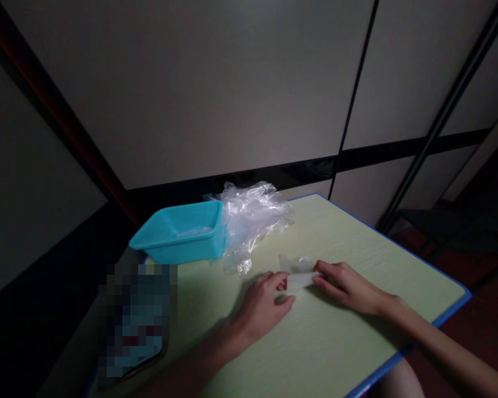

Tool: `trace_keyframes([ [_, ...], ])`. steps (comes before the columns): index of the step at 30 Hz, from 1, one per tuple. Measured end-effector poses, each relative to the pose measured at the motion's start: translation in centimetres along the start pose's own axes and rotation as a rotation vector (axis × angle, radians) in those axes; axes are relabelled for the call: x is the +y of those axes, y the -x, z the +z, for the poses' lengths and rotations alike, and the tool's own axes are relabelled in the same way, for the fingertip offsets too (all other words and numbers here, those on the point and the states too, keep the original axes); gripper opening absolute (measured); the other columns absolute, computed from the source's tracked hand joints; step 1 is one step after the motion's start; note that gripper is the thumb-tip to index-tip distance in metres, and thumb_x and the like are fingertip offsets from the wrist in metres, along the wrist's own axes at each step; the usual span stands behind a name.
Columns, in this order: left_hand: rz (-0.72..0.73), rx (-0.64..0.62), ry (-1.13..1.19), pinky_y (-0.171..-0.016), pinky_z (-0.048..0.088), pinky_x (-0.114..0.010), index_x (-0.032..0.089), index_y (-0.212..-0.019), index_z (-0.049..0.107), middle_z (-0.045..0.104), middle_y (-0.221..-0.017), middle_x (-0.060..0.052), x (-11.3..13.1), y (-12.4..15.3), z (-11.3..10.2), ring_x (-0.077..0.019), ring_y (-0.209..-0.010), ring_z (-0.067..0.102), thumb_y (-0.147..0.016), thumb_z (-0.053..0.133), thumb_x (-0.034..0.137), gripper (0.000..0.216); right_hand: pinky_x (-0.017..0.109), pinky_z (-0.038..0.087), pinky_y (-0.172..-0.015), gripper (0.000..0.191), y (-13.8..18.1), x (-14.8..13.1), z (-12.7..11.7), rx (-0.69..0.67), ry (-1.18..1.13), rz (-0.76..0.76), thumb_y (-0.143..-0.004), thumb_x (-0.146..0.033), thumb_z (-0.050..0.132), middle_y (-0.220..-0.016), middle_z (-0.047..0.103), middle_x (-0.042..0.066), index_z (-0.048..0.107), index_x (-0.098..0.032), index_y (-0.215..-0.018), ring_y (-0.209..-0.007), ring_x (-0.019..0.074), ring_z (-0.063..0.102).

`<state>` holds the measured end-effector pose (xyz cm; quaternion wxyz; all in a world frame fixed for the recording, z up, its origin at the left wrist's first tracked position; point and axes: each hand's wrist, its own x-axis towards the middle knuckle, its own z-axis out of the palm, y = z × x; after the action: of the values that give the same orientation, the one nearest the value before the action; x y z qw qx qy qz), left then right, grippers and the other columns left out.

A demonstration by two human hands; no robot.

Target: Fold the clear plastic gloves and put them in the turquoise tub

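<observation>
Head view:
- The scene is dim. A pixelated patch point(135, 320) in front of the teal tub point(178, 229), at the counter's near-left edge, hides whatever lies there.
- Both of my forearms are cut off by the bottom of the frame.
- The tub stands at the far-left corner of the counter point(336, 354). It is open-topped, with something pale and flat on its floor that I cannot identify.
- A crumpled pile of clear plastic point(249, 218) leans against the tub's right wall and spills forward onto the counter.
- A small clear plastic piece point(299, 275) lies flat on the counter, right of the tub and nearer to me, just clear of the pile.
- My left hand point(265, 304) sits at the end of the piece nearer the tub. Its fingers are curled narrow, with forefinger and thumb touching the edge. I cannot tell whether it truly grips the piece.
- My right hand point(348, 287) is at the end farther from the tub. Its fingers are stretched out together, and the tips rest on the plastic.
</observation>
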<state>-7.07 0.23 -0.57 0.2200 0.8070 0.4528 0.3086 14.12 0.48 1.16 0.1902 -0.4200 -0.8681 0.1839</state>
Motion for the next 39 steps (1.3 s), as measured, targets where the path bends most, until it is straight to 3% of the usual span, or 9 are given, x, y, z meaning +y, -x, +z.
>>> trace_keyframes([
  [7, -0.282, 0.035, 0.362, -0.053, 0.038, -0.018, 0.015, -0.104, 0.047, 0.054, -0.061, 0.007, -1.0, -1.5, 1.1, -0.0096, -0.056, 0.05, -0.064, 0.058, 0.005, 0.042, 0.021, 0.03, -0.046, 0.018, -3.1, 1.0, 0.0, 0.033, -0.271, 0.165, -0.082, -0.031, 0.041, -0.057, 0.046, -0.003, 0.043, -0.018, -0.069, -0.051, 0.0102, 0.041],
  [13, -0.335, 0.054, 0.381, -0.055, 0.037, -0.018, 0.016, -0.114, 0.035, 0.05, -0.057, 0.01, -1.6, -2.5, 1.6, -0.0097, -0.057, 0.052, -0.065, 0.058, 0.004, 0.055, 0.021, 0.029, -0.042, 0.016, -4.9, 2.5, 1.1, 0.073, -0.355, 0.299, -0.072, -0.028, 0.047, -0.055, 0.049, -0.001, 0.044, -0.017, -0.062, -0.049, 0.0108, 0.043],
  [18, -0.339, 0.049, 0.388, -0.056, 0.037, -0.018, 0.014, -0.12, 0.029, 0.049, -0.057, 0.011, -2.2, -2.8, 1.9, -0.0099, -0.057, 0.051, -0.066, 0.058, 0.004, 0.062, 0.02, 0.032, -0.039, 0.01, -4.8, 2.8, 2.0, 0.116, -0.408, 0.338, -0.072, -0.025, 0.045, -0.051, 0.051, -0.004, 0.043, -0.018, -0.079, -0.043, 0.0109, 0.046],
  [22, -0.34, 0.044, 0.39, -0.056, 0.037, -0.019, 0.014, -0.121, 0.027, 0.049, -0.057, 0.01, -2.3, -2.8, 2.0, -0.0103, -0.057, 0.051, -0.066, 0.058, 0.004, 0.064, 0.023, 0.038, -0.043, 0.017, -3.8, 1.9, 1.9, 0.307, -0.243, 0.33, -0.077, -0.026, 0.044, -0.056, 0.056, -0.002, 0.043, -0.018, -0.092, -0.046, 0.0133, 0.052],
  [25, -0.341, 0.046, 0.388, -0.057, 0.037, -0.019, 0.013, -0.12, 0.028, 0.049, -0.057, 0.01, -2.2, -2.7, 2.0, -0.0106, -0.058, 0.051, -0.066, 0.057, 0.003, 0.063, 0.03, 0.047, -0.061, 0.019, -2.7, 0.6, 1.7, 0.415, 0.018, 0.202, -0.081, -0.026, 0.042, -0.082, 0.063, 0.008, 0.05, -0.017, -0.095, -0.068, 0.0174, 0.06],
  [27, -0.34, 0.048, 0.387, -0.057, 0.037, -0.02, 0.014, -0.119, 0.03, 0.049, -0.057, 0.01, -2.1, -2.7, 1.9, -0.0107, -0.058, 0.051, -0.066, 0.057, 0.002, 0.061, 0.034, 0.046, -0.079, 0.03, -1.9, -0.1, 1.9, 0.342, 0.14, 0.051, -0.083, -0.029, 0.041, -0.107, 0.059, 0.013, 0.05, -0.014, -0.108, -0.094, 0.0212, 0.057],
  [30, -0.324, 0.05, 0.387, -0.057, 0.038, -0.02, 0.016, -0.118, 0.031, 0.049, -0.058, 0.01, -2.0, -2.7, 1.8, -0.0107, -0.059, 0.052, -0.066, 0.055, 0.002, 0.059, 0.042, 0.033, -0.098, 0.057, -1.1, -0.5, 2.7, 0.178, 0.294, -0.102, -0.084, -0.041, 0.043, -0.135, 0.037, 0.016, 0.034, -0.009, -0.13, -0.122, 0.0255, 0.035],
  [33, -0.308, 0.05, 0.375, -0.057, 0.038, -0.019, 0.016, -0.118, 0.03, 0.05, -0.059, 0.009, -2.1, -2.6, 1.9, -0.0108, -0.06, 0.052, -0.068, 0.055, 0.003, 0.058, 0.046, 0.025, -0.103, 0.067, -0.9, -0.2, 3.5, 0.078, 0.384, -0.135, -0.085, -0.051, 0.036, -0.14, 0.025, 0.017, 0.026, -0.006, -0.135, -0.129, 0.0264, 0.022],
  [39, -0.237, 0.091, 0.148, -0.056, 0.039, -0.021, 0.018, -0.119, 0.034, 0.046, -0.061, 0.008, -2.7, -2.5, 2.3, -0.0111, -0.057, 0.049, -0.069, 0.058, 0.007, 0.057, 0.047, 0.022, -0.104, 0.07, -0.8, 0.2, 4.0, 0.076, 0.429, -0.083, -0.085, -0.055, 0.031, -0.138, 0.029, 0.018, 0.027, -0.006, -0.134, -0.128, 0.0263, 0.023],
])
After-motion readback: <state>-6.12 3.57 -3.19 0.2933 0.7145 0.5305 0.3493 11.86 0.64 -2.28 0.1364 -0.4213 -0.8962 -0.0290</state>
